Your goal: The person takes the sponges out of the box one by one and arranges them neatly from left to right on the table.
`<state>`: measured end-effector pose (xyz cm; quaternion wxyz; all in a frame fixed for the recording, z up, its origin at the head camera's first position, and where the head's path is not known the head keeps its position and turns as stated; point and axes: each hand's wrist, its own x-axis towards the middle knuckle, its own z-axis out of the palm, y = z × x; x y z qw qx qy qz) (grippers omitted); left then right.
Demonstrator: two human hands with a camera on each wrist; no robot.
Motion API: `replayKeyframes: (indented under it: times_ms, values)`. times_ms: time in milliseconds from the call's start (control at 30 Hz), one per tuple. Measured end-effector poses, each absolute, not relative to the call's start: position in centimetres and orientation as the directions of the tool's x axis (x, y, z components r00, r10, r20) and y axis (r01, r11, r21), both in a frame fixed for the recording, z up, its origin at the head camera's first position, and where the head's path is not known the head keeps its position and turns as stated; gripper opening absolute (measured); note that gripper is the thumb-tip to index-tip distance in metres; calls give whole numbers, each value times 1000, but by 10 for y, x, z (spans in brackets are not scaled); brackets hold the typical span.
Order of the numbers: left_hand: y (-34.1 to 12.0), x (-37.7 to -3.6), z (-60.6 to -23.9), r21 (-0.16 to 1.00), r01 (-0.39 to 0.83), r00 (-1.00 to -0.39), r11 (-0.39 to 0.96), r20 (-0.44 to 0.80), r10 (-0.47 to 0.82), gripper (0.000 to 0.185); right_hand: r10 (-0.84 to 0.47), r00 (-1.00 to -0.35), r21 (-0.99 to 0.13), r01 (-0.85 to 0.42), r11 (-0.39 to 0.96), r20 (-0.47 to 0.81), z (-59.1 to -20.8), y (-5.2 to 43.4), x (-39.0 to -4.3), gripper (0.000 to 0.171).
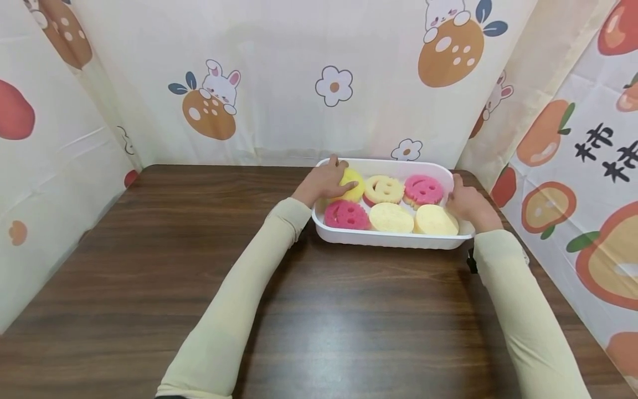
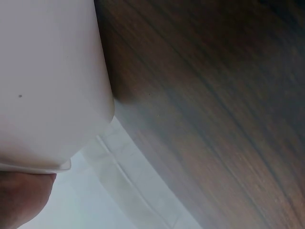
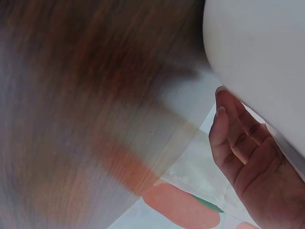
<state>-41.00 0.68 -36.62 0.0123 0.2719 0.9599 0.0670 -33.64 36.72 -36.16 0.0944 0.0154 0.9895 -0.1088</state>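
Note:
A white plastic tray (image 1: pixel 394 239) stands at the back right of the table, with several round sponges in two rows. Smiley faces are cut into a yellow sponge (image 1: pixel 353 186), a cream one (image 1: pixel 382 190) and two pink ones (image 1: pixel 423 189); two plain pale-yellow pieces (image 1: pixel 391 218) lie in front. My left hand (image 1: pixel 325 180) grips the tray's left end, thumb over the rim beside the yellow sponge. At the opposite end my right hand (image 1: pixel 466 204) holds the rim; its fingers (image 3: pixel 228 129) bend against the outer wall in the right wrist view. The right thumb is hidden there.
The dark wood table (image 1: pixel 189 249) reaches left and forward of the tray. Behind it hangs a printed curtain (image 1: pixel 284 83); another curtain (image 1: pixel 563 183) runs close along the right edge, near my right hand. A third curtain (image 1: pixel 55 183) borders the left side.

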Motion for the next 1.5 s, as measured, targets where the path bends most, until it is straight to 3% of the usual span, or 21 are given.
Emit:
replayKeyframes:
  times_ms: [1500]
  values:
    - [2, -407, -364, 307, 578, -812, 756, 122, 571, 69, 49, -976, -199, 93, 976, -214, -360, 367, -332, 76]
